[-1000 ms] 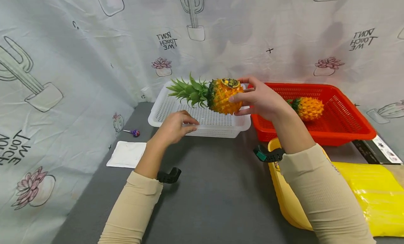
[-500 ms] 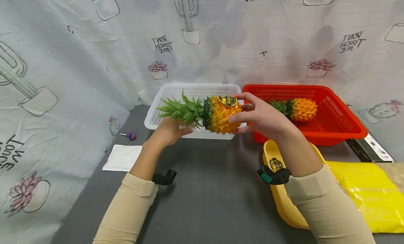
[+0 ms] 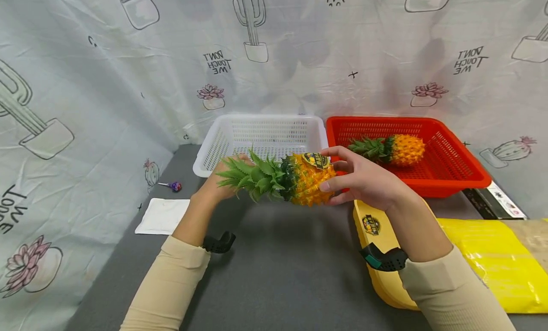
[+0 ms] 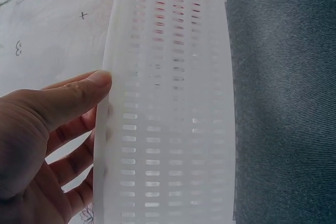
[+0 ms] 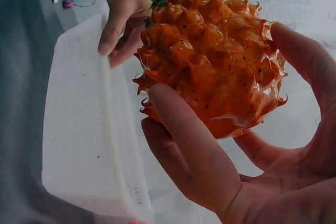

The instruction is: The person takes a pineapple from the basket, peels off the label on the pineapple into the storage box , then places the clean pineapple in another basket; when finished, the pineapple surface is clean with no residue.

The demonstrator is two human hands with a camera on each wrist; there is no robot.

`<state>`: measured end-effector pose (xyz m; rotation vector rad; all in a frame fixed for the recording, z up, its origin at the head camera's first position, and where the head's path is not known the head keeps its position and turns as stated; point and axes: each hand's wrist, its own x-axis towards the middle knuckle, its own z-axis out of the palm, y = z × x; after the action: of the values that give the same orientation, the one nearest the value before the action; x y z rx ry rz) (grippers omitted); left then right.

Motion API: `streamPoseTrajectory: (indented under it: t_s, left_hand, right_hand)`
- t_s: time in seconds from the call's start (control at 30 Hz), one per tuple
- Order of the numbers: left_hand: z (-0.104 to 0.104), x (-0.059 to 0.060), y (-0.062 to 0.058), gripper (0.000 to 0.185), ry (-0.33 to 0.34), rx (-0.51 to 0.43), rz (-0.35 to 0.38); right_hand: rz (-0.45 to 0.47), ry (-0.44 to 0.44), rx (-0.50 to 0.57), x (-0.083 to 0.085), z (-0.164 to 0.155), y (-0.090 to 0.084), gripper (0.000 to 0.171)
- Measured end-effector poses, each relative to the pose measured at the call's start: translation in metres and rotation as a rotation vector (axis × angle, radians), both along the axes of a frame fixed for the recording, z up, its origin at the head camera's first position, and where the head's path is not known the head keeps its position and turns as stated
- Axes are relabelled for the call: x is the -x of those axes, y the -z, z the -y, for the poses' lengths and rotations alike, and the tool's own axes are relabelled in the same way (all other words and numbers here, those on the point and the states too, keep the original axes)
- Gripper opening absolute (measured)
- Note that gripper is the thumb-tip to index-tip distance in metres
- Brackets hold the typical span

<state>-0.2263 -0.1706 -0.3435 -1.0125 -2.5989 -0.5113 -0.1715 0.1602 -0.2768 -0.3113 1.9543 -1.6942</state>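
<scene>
From my head view the pineapple's [image 3: 299,179] leaves hide most of my left hand [image 3: 214,188]; only the left wrist view shows its thumb and fingers clamped on the white basket's [image 4: 168,119] rim. My right hand [image 3: 364,181] grips the pineapple above the grey surface [image 3: 278,274], in front of that basket. Beside it a red basket [image 3: 462,174] holds 1 more pineapple [image 3: 398,150], with a yellow tray [image 3: 376,274] under my right arm.

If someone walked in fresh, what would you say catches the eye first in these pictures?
The spiky orange pineapple with its green crown, which the right hand grips above the grey table, stands out at once. Behind it sit a white basket, whose rim the left hand grips, and a bright red basket holding a second pineapple.
</scene>
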Motion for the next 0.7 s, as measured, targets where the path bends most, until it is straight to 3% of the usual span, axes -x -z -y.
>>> streamPoseTrajectory:
  t_s: [0.27,0.7]
  left_hand:
    - [0.001,0.003,-0.002,0.013,-0.090,-0.107,0.282]
    - [-0.003,0.001,-0.006,0.019,-0.139,-0.094,0.348]
  right_hand:
    - [0.032,-0.092,-0.006,-0.004,-0.011,0.017,0.076]
    - [0.069,-0.136,-0.068,0.006,-0.009,0.050,0.080]
